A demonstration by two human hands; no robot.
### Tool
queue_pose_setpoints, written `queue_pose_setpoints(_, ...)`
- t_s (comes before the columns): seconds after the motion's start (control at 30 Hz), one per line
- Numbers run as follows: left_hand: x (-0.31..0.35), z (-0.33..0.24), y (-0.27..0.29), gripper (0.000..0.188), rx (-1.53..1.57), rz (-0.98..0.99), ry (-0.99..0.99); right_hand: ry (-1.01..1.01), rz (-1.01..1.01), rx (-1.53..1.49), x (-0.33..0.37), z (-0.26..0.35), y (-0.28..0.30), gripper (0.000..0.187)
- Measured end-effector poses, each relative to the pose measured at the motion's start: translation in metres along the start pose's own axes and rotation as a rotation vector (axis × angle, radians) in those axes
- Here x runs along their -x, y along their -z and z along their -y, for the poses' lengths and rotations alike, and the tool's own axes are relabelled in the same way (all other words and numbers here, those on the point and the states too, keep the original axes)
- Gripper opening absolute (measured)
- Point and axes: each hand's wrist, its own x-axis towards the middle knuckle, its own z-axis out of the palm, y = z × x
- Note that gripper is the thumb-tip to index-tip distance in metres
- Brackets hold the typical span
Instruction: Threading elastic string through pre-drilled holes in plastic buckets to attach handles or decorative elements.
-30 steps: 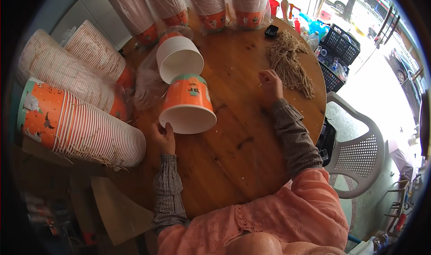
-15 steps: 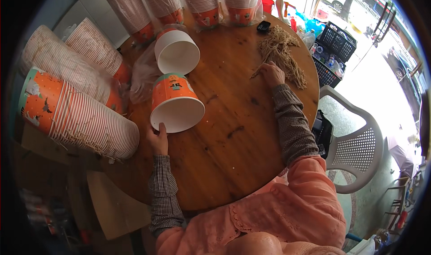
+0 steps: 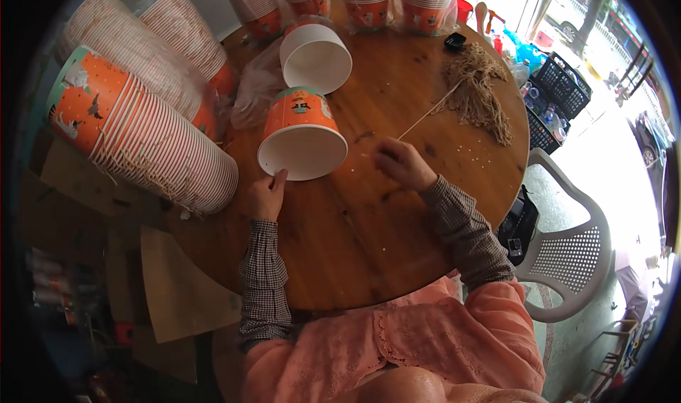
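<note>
An orange paper bucket [image 3: 301,116] with a green band and cartoon prints lies on its side, its white mouth facing me. My left hand [image 3: 268,196] pinches the near left part of its rim, thumb against the inside. To the right, my right hand [image 3: 403,165] is closed on one end of a thin tan cord [image 3: 428,112], its fingers slightly blurred. The cord runs taut from there to a tangled heap of cords [image 3: 477,84] at the table's right side. Behind the first bucket, a second paper bucket [image 3: 316,61] lies with its white mouth showing.
Nested bucket stacks [image 3: 163,144] lean at the left, cord strands hanging over the nearest. Several bagged stacks [image 3: 365,13] stand along the far edge. A small black dish [image 3: 455,42] sits by the heap. A white plastic chair [image 3: 567,254] and black crates [image 3: 560,84] flank the round table [image 3: 340,254].
My right hand has come from the cord heap toward the bucket, drawing out a cord. My left hand stays on the rim. The whole view has shifted a little.
</note>
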Motion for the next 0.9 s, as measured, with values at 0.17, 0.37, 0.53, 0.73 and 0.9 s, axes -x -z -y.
queue_pose_setpoints(0.17, 0.028, -0.041, 0.009, 0.065, 0.898, 0.421, 0.219, 0.103, 0.227, -0.102, 0.015, 0.028, -0.043, 0.012)
queue_pose_setpoints(0.37, 0.060, -0.099, 0.017, 0.067, 0.995, 0.355, 0.056, 0.320, 0.115, 0.190, 0.022, 0.027, -0.063, 0.009)
queue_pose_setpoints(0.53, 0.067, -0.101, 0.007, 0.049, 0.710, 0.231, 0.045, 0.341, 0.126, 0.236, 0.025, 0.029, -0.063, 0.007)
queue_pose_setpoints(0.73, 0.063, -0.102, 0.004, 0.030, 0.722, 0.190, -0.058, 0.282, 0.141, 0.212, 0.025, 0.028, -0.059, 0.008)
queue_pose_setpoints(0.9, 0.062, -0.103, 0.001, 0.020, 0.802, 0.202, -0.074, 0.251, 0.129, 0.105, 0.024, 0.035, -0.057, 0.008)
